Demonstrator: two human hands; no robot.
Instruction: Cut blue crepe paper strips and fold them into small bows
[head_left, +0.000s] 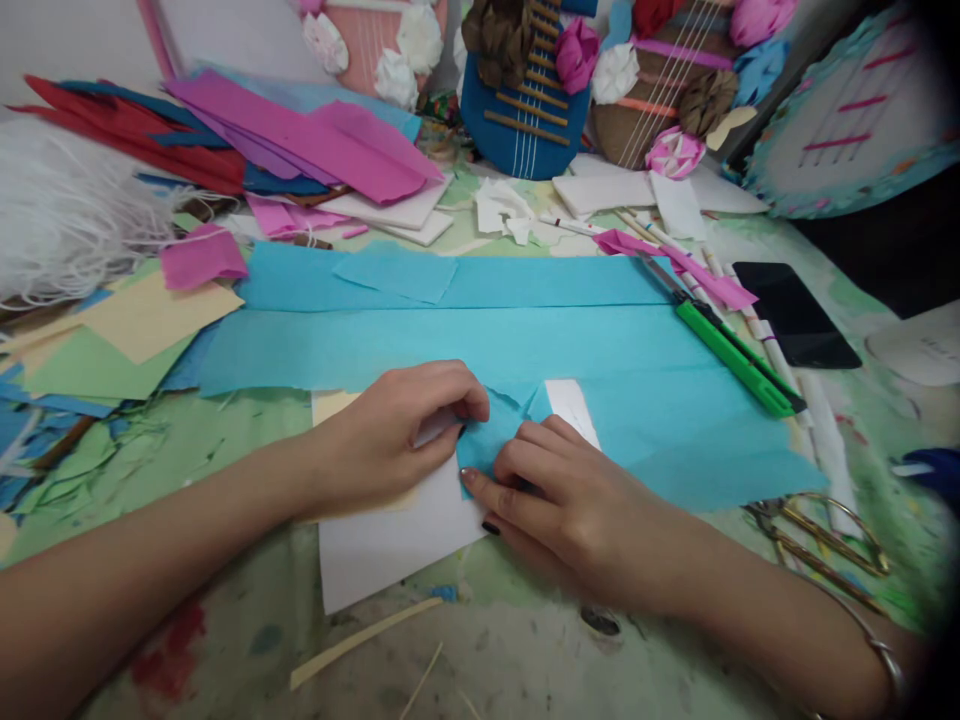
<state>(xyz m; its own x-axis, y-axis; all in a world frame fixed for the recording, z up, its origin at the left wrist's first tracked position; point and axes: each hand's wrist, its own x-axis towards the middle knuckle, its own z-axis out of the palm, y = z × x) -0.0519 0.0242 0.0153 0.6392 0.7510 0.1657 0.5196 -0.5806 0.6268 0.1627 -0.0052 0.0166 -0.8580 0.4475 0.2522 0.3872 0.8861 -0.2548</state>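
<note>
My left hand and my right hand meet at the middle of the table over a small piece of light blue crepe paper. Both hands have their fingers curled and pinch that piece, which lies on a white card. Long strips of the same blue crepe paper stretch across the table just beyond my fingers. A second bit of white card shows beside my right hand.
A green utility knife lies to the right on the blue paper, scissors nearer me. A black phone sits at far right. Pink, red and yellow paper piles at the left; decorated guitar shapes stand behind.
</note>
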